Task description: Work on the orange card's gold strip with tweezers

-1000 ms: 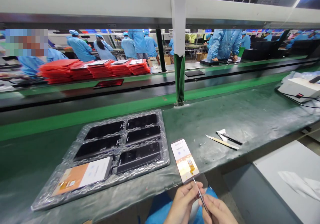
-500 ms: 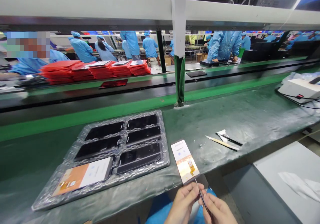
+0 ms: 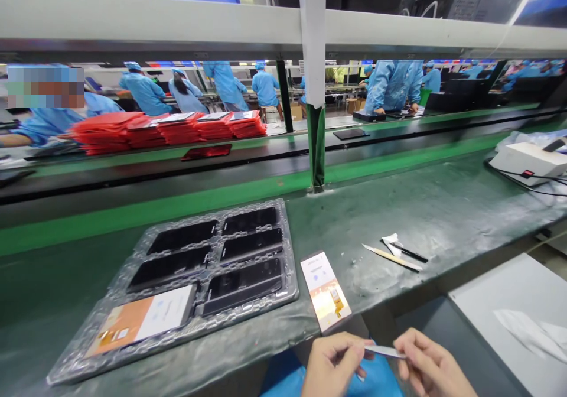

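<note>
From the head view, we record a long workbench (image 3: 443,208) covered in a dark green mat, with a bright green strip along its far side and a black conveyor lane behind it. A white upright post (image 3: 312,60) with a green-wrapped foot stands at the back of the bench under a grey overhead shelf. Beyond the lane we see stacks of red packets (image 3: 168,128) and several people in blue coats and caps at other lines. On the bench to the left lies a clear blister tray (image 3: 290,249) with six pockets: five hold dark panels, and the near-left pocket holds a panel (image 3: 142,321) with an orange-and-white face. Just to the right of the tray, apart from it, a single phone panel (image 3: 325,290) with a white-and-orange face lies flat, its near end at the bench's front edge. Further right lie a pale flat stick (image 3: 392,257) and a black tool (image 3: 410,251) with a scrap of white material at their far ends. A white device (image 3: 527,159) with a cable sits at the far right. Below the bench edge, the left hand (image 3: 332,367) and the right hand (image 3: 432,367) each pinch one end of a thin pale strip (image 3: 384,351), held level between them, near the phone panel but not touching it.
</note>
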Motion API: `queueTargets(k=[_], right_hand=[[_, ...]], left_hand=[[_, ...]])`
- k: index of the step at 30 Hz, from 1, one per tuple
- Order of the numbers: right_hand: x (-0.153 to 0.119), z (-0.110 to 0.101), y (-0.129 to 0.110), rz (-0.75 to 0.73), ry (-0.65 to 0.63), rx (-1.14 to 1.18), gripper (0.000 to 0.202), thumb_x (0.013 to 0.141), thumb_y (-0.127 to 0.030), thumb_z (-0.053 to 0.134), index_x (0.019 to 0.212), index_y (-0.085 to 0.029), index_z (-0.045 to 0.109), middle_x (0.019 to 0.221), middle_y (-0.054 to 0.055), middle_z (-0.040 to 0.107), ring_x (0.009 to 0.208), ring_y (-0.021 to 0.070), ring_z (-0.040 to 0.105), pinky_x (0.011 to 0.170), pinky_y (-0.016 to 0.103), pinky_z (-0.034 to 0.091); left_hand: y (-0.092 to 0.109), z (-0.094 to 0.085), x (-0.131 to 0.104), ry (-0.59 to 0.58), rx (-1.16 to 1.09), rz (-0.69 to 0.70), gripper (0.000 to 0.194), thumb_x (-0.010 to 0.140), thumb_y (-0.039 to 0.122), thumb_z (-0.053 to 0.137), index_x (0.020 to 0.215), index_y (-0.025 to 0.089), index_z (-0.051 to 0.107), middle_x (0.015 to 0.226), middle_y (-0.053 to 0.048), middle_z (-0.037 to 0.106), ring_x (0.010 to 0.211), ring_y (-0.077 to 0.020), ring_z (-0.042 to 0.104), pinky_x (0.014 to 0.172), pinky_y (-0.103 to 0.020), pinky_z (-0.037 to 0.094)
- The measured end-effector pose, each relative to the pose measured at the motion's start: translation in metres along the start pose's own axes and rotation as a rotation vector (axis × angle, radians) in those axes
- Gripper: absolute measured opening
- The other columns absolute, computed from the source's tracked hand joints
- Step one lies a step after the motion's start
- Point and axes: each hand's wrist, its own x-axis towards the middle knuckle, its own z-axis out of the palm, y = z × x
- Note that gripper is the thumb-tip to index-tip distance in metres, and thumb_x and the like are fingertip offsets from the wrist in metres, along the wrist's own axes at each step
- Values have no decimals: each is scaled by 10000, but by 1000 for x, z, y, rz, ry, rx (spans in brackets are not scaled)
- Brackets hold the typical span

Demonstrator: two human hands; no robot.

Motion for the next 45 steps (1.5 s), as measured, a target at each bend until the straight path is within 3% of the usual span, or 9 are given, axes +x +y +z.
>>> queueTargets(k=[4,9,11,14,17,22,26,31,45], right_hand=[[3,2,-28,-246,115,-176,463,728,-631,733,673,-177,661,546,-36,501,459,80,388,435,210,289],[33,6,-62,-564,-171,-488,527,896,-648,491,859,-181,734,664,23,603,542,148,533,473,249,422],[56,0,-72,-721,-32,-666,565,993,-579,287,1015,-187,694,759,57,660,617,182,611,492,267,472],[93,-10,-77,-1059,326,-1363,297,1021,-340,402,997,-210,668,968,91,700,881,232,651,688,324,527],[121,-13,-74,-1147,344,-1580,192,946,-126,518,864,-205,672,860,83,691,825,248,623,680,349,490],[135,-6,-76,-1184,287,-1645,326,851,29,485,656,-211,586,682,51,609,666,220,587,596,318,445],[117,1,-83,-1167,262,-1551,255,936,-53,409,837,-202,591,788,16,610,607,149,598,548,246,458],[88,16,-78,-1101,-6,-1165,244,1036,-245,386,1006,-232,628,854,10,641,748,140,669,644,218,489],[93,33,-69,-1324,117,-1307,358,1055,-274,324,1018,-181,668,752,34,674,659,160,662,577,256,460]], left_hand=[[30,7,9,-194,453,208,390,951,479,492,904,164,718,799,-67,696,725,-181,605,701,-272,452],[52,16,30,-257,482,298,439,975,553,374,918,202,631,724,-23,608,707,-176,545,714,-277,436],[56,11,42,-172,289,258,430,959,586,407,926,206,606,673,3,595,674,-159,543,716,-262,437],[65,-3,58,82,102,272,422,856,613,589,845,196,646,786,-20,656,746,-164,578,728,-254,439],[74,-17,70,228,76,303,397,729,570,747,823,186,716,861,-34,669,799,-181,585,738,-259,443],[78,-23,80,272,57,336,381,688,507,781,852,168,723,814,-36,676,757,-181,599,744,-283,475],[75,-23,84,277,78,362,264,699,411,769,782,163,732,817,-51,703,774,-190,624,758,-283,484],[75,-22,85,253,114,406,148,719,325,729,742,179,739,819,-45,716,792,-196,649,759,-276,506],[79,-16,79,219,187,602,75,779,222,691,755,198,758,779,-39,724,769,-182,680,726,-256,541]])
